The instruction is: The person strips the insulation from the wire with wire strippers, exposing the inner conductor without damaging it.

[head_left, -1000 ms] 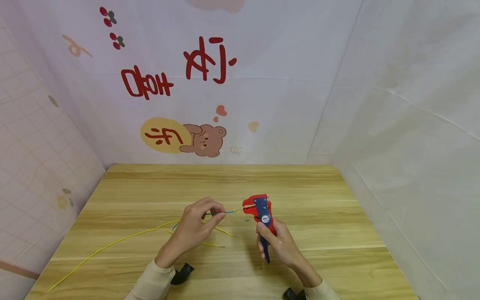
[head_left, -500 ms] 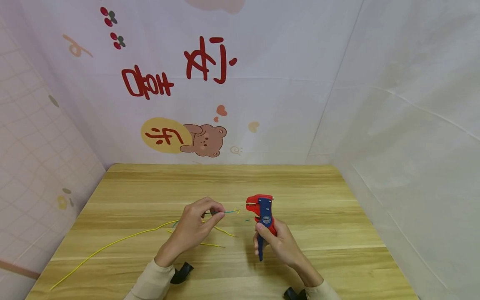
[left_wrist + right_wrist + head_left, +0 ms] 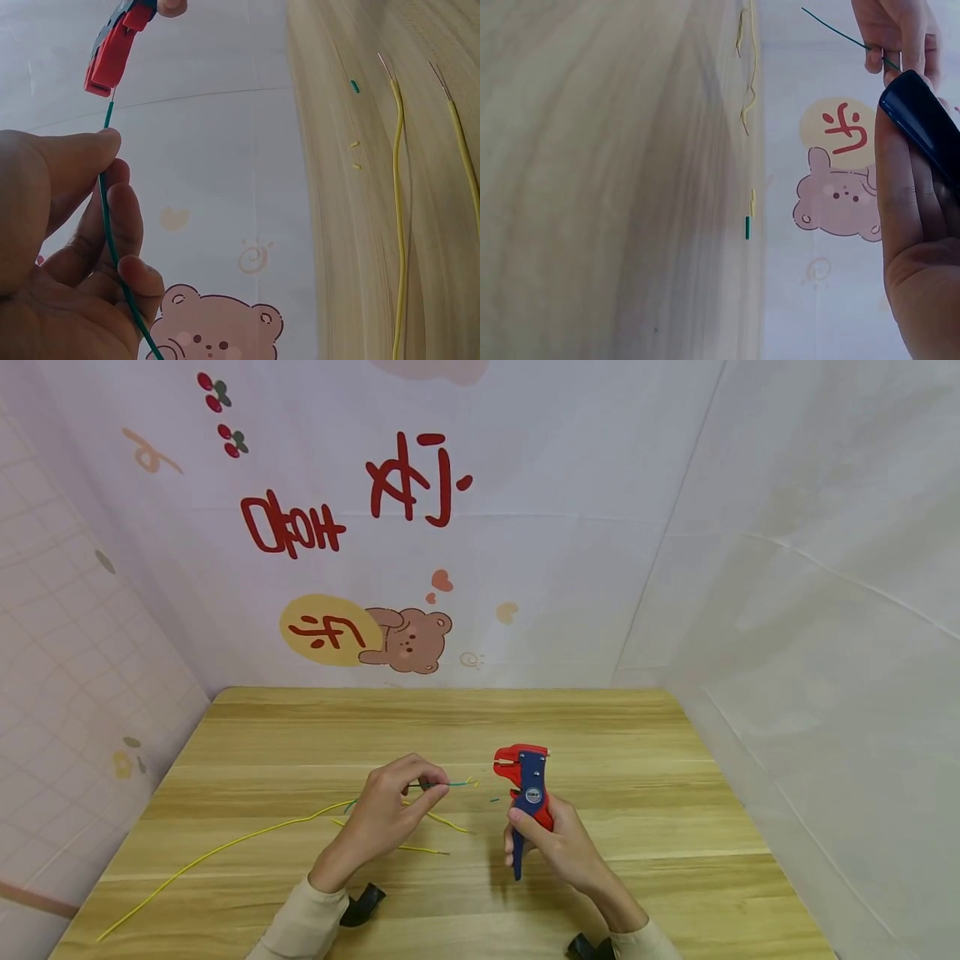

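My left hand (image 3: 393, 806) pinches a green wire (image 3: 109, 225) between thumb and forefinger. Bare metal shows at the tip of this wire in the left wrist view, and its lower length runs down across the fingers. Off to the right, my right hand (image 3: 558, 839) grips a red and blue wire stripper (image 3: 531, 777) by its handles, nose pointing left. In the head view a gap separates the stripper's nose from the wire tip. The right wrist view shows only the dark handle (image 3: 926, 127) of the tool against the palm.
Two yellow wires (image 3: 399, 187) with bare ends lie on the wooden table (image 3: 637, 860); one trails far to the left. Small cut bits lie nearby: a green piece of insulation (image 3: 355, 86) and yellow pieces (image 3: 356, 143). A printed cloth wall (image 3: 555, 527) stands behind the table.
The wire stripper has shifted slightly right and up, away from the wire tip, and its lower handle has swung left. My left hand and the green wire stay nearly still.
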The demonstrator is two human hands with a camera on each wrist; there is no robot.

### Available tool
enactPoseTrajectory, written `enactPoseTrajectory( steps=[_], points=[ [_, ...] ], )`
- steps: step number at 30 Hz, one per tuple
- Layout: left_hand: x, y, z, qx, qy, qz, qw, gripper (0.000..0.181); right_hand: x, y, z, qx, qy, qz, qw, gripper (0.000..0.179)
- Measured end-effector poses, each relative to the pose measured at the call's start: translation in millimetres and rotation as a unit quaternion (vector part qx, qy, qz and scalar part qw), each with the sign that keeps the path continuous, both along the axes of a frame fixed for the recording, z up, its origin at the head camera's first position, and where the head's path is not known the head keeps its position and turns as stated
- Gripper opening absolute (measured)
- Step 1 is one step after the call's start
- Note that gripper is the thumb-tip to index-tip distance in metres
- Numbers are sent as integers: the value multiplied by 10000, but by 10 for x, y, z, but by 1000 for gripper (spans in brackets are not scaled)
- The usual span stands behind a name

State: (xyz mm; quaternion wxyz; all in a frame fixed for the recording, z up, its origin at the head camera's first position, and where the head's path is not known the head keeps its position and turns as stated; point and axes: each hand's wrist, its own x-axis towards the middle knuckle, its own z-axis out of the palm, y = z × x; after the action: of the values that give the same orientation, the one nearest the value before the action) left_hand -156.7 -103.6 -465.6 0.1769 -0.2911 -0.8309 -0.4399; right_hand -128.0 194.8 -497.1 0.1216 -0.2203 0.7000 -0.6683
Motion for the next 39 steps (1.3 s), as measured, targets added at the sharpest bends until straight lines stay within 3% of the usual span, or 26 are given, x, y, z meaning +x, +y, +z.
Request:
enactPoseTrajectory(
  steps=[6,22,31,39],
  points=[
    [-1,-39,-17,-38,29,-25,10000,18,27,-17,8,85,-287,-124,9995,21],
    [-87,-190,-65,-116,43,30,9999,18,-34,99,88,694,-108,-570,9959,30],
    [-176,-313,-98,-291,-33,242,9993,17,-87,297,101,963,-464,-878,9904,39],
    [-251,-460,-150,-447,-231,325,9982,16,-190,561,69,1370,-458,-1252,9816,53]
  ],
)
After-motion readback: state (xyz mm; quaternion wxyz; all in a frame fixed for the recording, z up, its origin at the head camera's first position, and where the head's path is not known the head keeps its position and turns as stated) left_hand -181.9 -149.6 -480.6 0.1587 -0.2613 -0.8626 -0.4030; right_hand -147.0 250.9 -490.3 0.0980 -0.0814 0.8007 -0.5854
